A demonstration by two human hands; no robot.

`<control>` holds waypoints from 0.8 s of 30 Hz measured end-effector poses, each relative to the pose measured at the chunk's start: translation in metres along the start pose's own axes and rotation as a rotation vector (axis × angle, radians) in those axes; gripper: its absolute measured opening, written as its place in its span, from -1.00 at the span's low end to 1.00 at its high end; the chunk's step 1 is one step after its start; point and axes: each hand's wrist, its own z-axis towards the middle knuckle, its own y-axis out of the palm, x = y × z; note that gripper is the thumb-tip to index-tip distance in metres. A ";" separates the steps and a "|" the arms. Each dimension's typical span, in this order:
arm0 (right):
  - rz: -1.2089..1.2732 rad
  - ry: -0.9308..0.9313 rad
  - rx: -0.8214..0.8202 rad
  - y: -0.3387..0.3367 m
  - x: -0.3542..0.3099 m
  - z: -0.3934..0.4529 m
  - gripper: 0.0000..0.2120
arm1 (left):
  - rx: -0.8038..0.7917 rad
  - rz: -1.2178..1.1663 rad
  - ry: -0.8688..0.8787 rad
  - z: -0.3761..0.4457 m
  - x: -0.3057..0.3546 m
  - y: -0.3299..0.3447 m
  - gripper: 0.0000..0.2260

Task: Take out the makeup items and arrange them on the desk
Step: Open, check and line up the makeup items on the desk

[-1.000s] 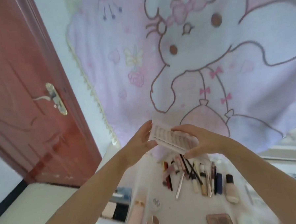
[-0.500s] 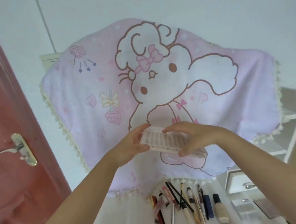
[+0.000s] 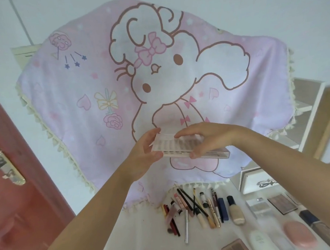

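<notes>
Done: pencils and brushes (image 3: pixel 193 209), foundation bottle (image 3: pixel 235 210) and palettes (image 3: pixel 282 202) are lying on the bench (image 3: pixel 139 231).
Left: lash case (image 3: pixel 182 146) is awaiting placement.
Grip: left hand (image 3: pixel 144 154) and right hand (image 3: pixel 205 140) are both grasping the case.

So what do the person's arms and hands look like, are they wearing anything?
Nothing that shows. Both forearms are bare right to the picture's edge, with no sleeves, watch or bracelets. The left hand and right hand wear no gloves or rings, and the nails on the fingers look short and unpainted.
</notes>
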 end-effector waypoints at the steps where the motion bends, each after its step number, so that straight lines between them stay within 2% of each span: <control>1: -0.005 -0.001 -0.007 0.001 0.000 0.001 -0.23 | 0.007 -0.016 -0.003 -0.001 -0.002 0.000 -0.08; 6: 0.092 -0.044 -0.088 0.007 0.006 0.007 -0.07 | 0.029 -0.070 -0.046 -0.013 -0.018 -0.001 0.01; 8: 0.103 -0.017 -0.126 0.012 0.011 0.013 -0.06 | -0.004 -0.123 -0.072 -0.016 -0.023 -0.002 -0.08; 10: 0.210 -0.012 -0.189 0.019 0.016 0.019 -0.11 | -0.083 -0.184 -0.102 -0.021 -0.028 -0.003 -0.22; 13: 0.430 0.040 -0.222 0.025 0.028 0.026 -0.20 | -0.107 -0.312 -0.241 -0.031 -0.039 -0.011 -0.18; 17: 0.616 0.123 -0.268 0.037 0.050 0.031 -0.53 | -0.123 -0.391 -0.365 -0.051 -0.067 -0.019 -0.21; 19: 0.651 0.168 -0.181 0.046 0.062 0.033 -0.70 | -0.077 -0.434 -0.423 -0.064 -0.085 -0.020 -0.21; 22: 0.519 0.239 0.043 0.066 0.079 0.034 -0.72 | 0.034 -0.533 -0.492 -0.085 -0.113 -0.015 -0.25; 24: 0.529 0.292 0.194 0.081 0.092 0.035 -0.72 | 0.149 -0.570 -0.535 -0.094 -0.130 -0.010 -0.35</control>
